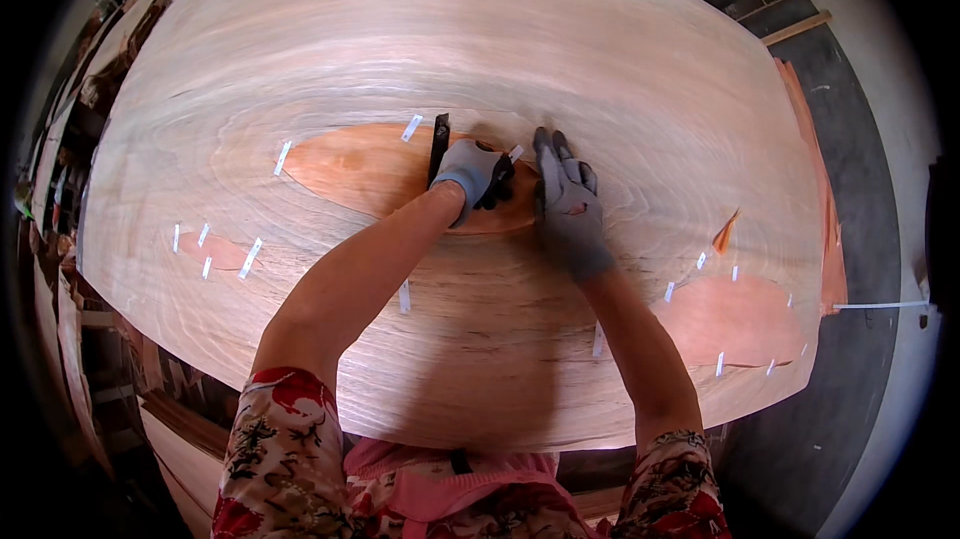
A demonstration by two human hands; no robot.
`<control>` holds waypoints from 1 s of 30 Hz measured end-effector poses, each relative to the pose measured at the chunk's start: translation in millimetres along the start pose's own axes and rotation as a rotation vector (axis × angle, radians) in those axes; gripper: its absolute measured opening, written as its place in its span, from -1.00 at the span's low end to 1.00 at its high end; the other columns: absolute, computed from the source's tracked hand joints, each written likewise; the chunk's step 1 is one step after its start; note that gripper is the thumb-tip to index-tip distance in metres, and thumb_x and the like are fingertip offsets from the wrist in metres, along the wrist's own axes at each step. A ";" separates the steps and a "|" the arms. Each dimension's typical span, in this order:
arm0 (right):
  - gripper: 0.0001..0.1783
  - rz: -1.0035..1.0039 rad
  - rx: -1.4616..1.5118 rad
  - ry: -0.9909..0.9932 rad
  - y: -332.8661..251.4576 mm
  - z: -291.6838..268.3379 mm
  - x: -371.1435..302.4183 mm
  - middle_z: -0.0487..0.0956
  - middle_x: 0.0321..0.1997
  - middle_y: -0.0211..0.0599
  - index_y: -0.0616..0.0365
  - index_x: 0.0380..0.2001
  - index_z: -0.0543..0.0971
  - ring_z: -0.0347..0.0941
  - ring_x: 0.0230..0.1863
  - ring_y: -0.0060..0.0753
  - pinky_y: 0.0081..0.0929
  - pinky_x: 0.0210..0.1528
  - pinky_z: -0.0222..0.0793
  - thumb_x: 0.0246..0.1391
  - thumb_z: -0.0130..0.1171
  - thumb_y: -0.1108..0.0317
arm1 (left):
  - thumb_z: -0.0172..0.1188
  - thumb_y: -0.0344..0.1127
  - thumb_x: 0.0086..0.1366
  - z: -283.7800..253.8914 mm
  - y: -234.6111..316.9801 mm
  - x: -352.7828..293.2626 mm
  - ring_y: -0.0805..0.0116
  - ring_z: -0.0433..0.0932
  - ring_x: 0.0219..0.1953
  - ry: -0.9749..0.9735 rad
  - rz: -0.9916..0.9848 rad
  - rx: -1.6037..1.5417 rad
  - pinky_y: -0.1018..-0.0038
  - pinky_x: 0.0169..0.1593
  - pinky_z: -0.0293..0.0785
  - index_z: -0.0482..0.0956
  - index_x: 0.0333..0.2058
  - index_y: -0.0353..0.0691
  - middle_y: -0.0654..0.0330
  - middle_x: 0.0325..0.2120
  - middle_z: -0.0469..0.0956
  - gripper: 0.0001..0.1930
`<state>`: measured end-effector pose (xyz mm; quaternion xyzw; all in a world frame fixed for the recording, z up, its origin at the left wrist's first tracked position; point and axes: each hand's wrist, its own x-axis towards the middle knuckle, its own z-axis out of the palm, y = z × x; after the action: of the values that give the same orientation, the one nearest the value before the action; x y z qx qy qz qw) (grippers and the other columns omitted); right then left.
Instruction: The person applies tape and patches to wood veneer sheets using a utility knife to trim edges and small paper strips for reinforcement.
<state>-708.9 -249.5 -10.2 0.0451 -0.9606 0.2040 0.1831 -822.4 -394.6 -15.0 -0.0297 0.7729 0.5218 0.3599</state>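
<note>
A large pale wood veneer sheet (420,39) lies before me. Let into its middle is a long, pointed-oval patch of orange-brown veneer (350,161), with white tape strips (412,128) at its edge. My left hand (472,169), in a grey glove with black fingers, is closed over the patch. A narrow black tool (440,144) sticks out of its grip; the tool's other end is hidden, so its kind is unclear. At the patch's right end my gloved right hand (570,209) rests on the sheet, fingers stretched out. A hole shows in its glove.
A small taped patch (220,252) is at the left and a larger pinkish one (733,321) at the right. A loose veneer sliver (727,232) lies above the latter. Ragged veneer pieces (65,329) are stacked along the left; dark floor (850,239) lies right.
</note>
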 end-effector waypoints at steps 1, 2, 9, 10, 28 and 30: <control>-0.40 -0.045 -0.099 -0.065 6.5 4.9 0.4 0.24 0.44 -0.11 0.05 0.34 0.29 0.05 0.50 -0.07 -0.03 0.42 -0.03 0.21 -0.04 0.34 | 0.18 -0.21 0.32 1.1 3.2 -1.2 0.27 0.58 -0.71 -0.005 0.001 -0.016 0.40 -0.68 0.42 0.65 -0.45 -0.29 0.07 -0.59 0.66 -0.73; -0.40 -0.090 -0.197 -0.129 16.2 15.0 -1.1 0.22 0.46 -0.13 0.05 0.34 0.29 0.02 0.51 -0.07 -0.03 0.42 -0.02 0.21 -0.05 0.35 | 0.17 -0.22 0.32 1.3 5.6 -3.0 0.26 0.58 -0.71 -0.030 -0.002 -0.030 0.39 -0.68 0.42 0.65 -0.46 -0.30 0.07 -0.60 0.65 -0.73; -0.44 -0.146 -0.287 -0.324 12.6 15.4 6.6 0.19 0.48 -0.19 -0.01 0.32 0.32 0.01 0.52 -0.08 -0.04 0.44 -0.03 0.23 -0.09 0.35 | 0.15 -0.24 0.34 -2.9 -3.8 -21.4 0.26 0.56 -0.70 -0.088 -0.004 -0.153 0.42 -0.68 0.40 0.61 -0.39 -0.29 0.07 -0.58 0.63 -0.77; -0.44 -0.142 -0.283 -0.310 11.8 16.8 6.5 0.20 0.48 -0.18 0.00 0.32 0.33 0.02 0.51 -0.07 -0.04 0.43 -0.03 0.23 -0.08 0.35 | 0.15 -0.23 0.35 -2.3 -5.6 -23.9 0.28 0.55 -0.69 -0.061 -0.001 -0.138 0.44 -0.68 0.40 0.61 -0.36 -0.28 0.07 -0.55 0.63 -0.77; -0.43 -0.279 -0.197 -0.199 15.6 15.1 8.2 0.38 0.25 -0.03 0.17 0.10 0.48 0.14 0.41 0.07 0.04 0.35 0.10 -0.01 0.26 0.21 | 0.14 -0.06 0.38 -70.8 4.2 -37.5 0.23 0.64 -0.51 0.209 0.147 0.359 0.36 -0.41 0.59 0.63 -0.25 -0.28 0.06 -0.46 0.64 -0.66; -0.42 -0.252 -0.202 -0.249 -4.2 10.5 10.7 0.38 0.26 -0.06 0.13 0.10 0.48 0.15 0.40 0.06 0.06 0.35 0.09 -0.02 0.27 0.20 | 0.18 -0.12 0.37 -85.9 -20.3 -58.2 0.35 0.59 -0.59 0.062 0.208 -0.261 0.44 -0.59 0.47 0.61 -0.23 -0.23 0.16 -0.54 0.61 -0.73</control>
<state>-721.6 -257.7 -13.6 0.1714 -0.9781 0.0751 0.0907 -816.0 -494.2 20.2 -0.0121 0.7081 0.6509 0.2734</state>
